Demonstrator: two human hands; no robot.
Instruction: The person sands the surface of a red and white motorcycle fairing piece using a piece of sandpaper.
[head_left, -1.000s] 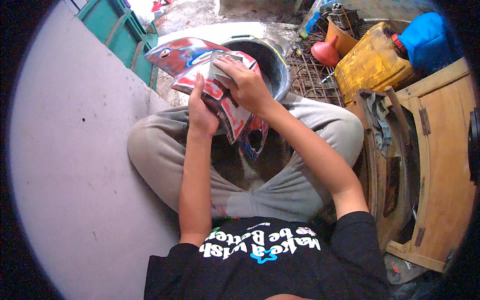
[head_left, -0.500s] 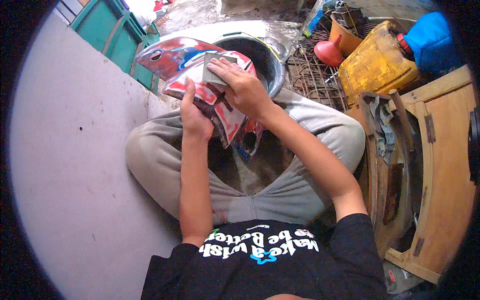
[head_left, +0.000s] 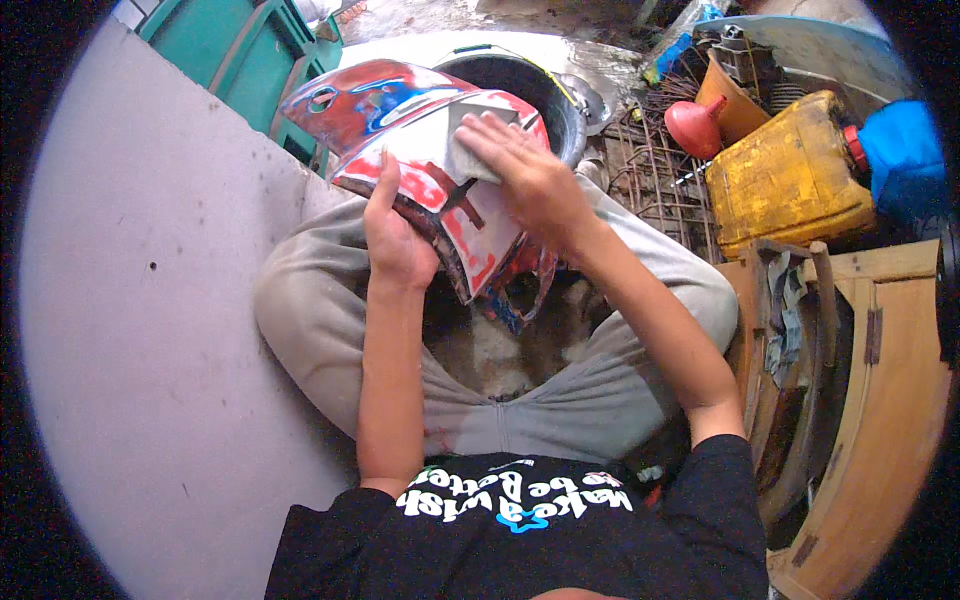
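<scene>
A curved motorcycle fairing panel with worn red, white and blue paint is propped above my lap, tilted toward me. My left hand is closed on its lower left edge, the thumb up along the painted face and the other fingers hidden beneath. Pressed against the upper right of the panel is a grey piece of sandpaper, mostly covered by my right hand. The right fingers lie close together over the sandpaper and are slightly blurred.
A black bucket stands just behind the panel. To the right are a red funnel, a yellow jerrycan, a rusty wire grid and a wooden door frame. A pale wall borders my left side.
My right hand and the sandpaper have slid right across the panel. More of its white middle shows. The whole view has shifted slightly, and the left hand keeps its hold.
</scene>
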